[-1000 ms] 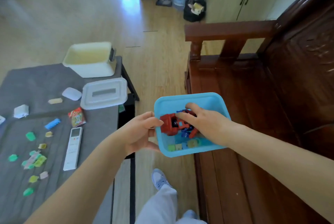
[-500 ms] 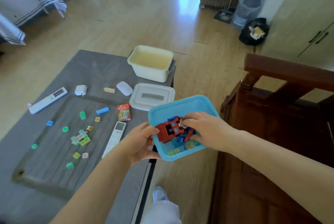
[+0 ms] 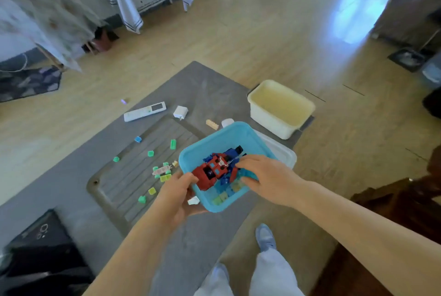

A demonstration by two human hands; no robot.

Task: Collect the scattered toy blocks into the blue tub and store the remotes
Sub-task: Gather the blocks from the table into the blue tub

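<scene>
Left hand [image 3: 177, 196]: it holds the blue tub [image 3: 191, 156] by its near left corner. The thumb is on the rim and the fingers are curled under the tub.
Right hand [image 3: 267, 180]: it is inside the tub, on the right side. The fingers are bent and rest on the toy robot [image 3: 218, 169]. I cannot tell if they grip it tight.
Tub: it is up in the air, above the near right part of the grey table [image 3: 59, 190]. It is tilted a bit.
In the tub: a red and blue toy robot lies on top. Some pale green and blue blocks [image 3: 224, 196] lie under it at the near side.
Loose blocks [image 3: 162, 171]: green, yellow and blue ones are scattered on the table, left of the tub. A tan block [image 3: 212, 124] lies farther back, just past the tub's far corner.
Remote [image 3: 144, 111]: a long white one lies at the far side of the table, well apart from the tub.
Small white thing [image 3: 180, 112]: it sits just right of the remote.
Cream box [image 3: 274, 119]: it stands open on the far right corner of the table.
White lid [image 3: 284, 155]: it lies flat on the table, partly hidden behind the tub.
</scene>
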